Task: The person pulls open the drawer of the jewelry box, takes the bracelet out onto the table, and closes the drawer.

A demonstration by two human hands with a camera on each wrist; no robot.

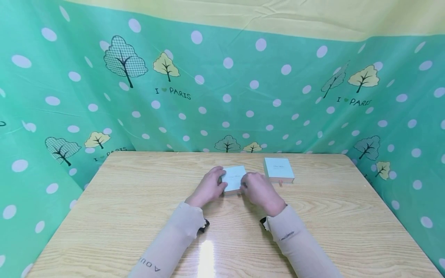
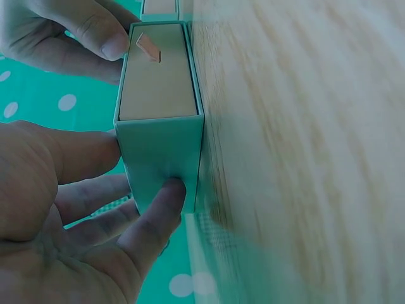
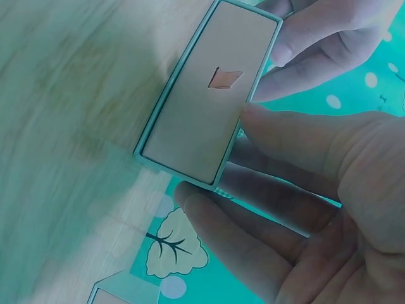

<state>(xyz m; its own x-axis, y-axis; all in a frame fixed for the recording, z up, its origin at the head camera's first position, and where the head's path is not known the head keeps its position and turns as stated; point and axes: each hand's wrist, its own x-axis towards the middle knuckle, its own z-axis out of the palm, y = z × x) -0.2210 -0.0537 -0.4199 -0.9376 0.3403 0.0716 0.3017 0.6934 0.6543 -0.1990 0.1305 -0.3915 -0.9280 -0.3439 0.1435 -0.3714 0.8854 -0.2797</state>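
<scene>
A small pale-blue drawer box with faint lettering on its top sits on the table between both hands. My left hand grips its left side, the thumb near the front top edge. At the opposite side my right hand holds it, with the thumb on the top edge by the front. The beige drawer front lies flush inside the sleeve, and a short pinkish ribbon tab sticks out of its middle. Parts of the far fingers are hidden behind the box.
A second, matching pale-blue box stands to the right, its ribbon tab toward me. Both rest on a light wood table. Behind the table hangs a green dotted curtain with printed trees.
</scene>
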